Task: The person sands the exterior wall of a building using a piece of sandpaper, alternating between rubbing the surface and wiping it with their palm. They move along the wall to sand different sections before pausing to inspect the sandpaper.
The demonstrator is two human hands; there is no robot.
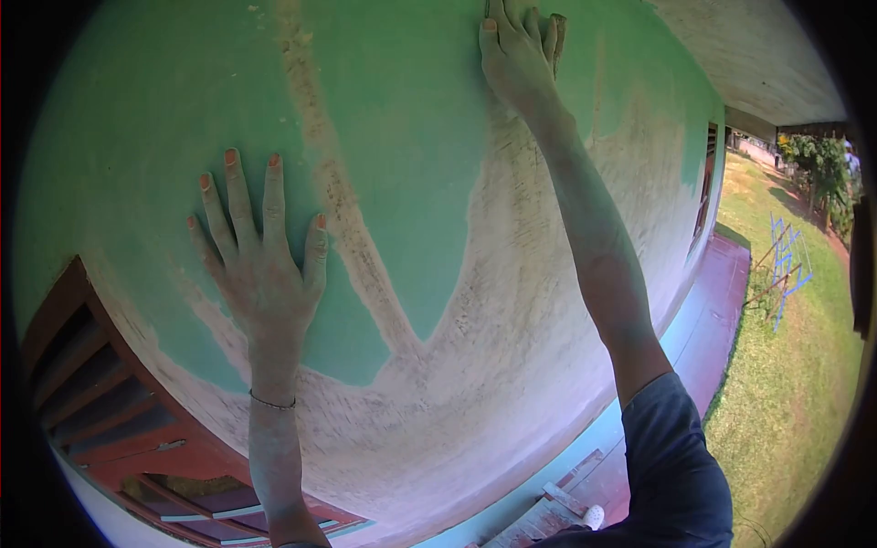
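My left hand [265, 283] lies flat on the green painted wall [411, 173], fingers spread, holding nothing. A thin bracelet [272, 402] circles that wrist. Higher up, near the top edge of the view, my right hand [521, 68] presses a flat brownish block [559, 41] against the wall. Only the block's edge shows past my fingers, so its exact kind is hidden. Between my hands runs a rough, bare strip [343, 205] where the green paint is gone. Below and right, a wide whitish patch [521, 292] is scuffed and streaked.
At lower left is a red-brown wooden window [100, 393] with slats. Planks [548, 516] stand below me, beside a white object [594, 517]. A reddish walkway [708, 310] follows the wall. Grass [776, 402] and a blue frame [786, 269] lie to the right, under a roof overhang [758, 55].
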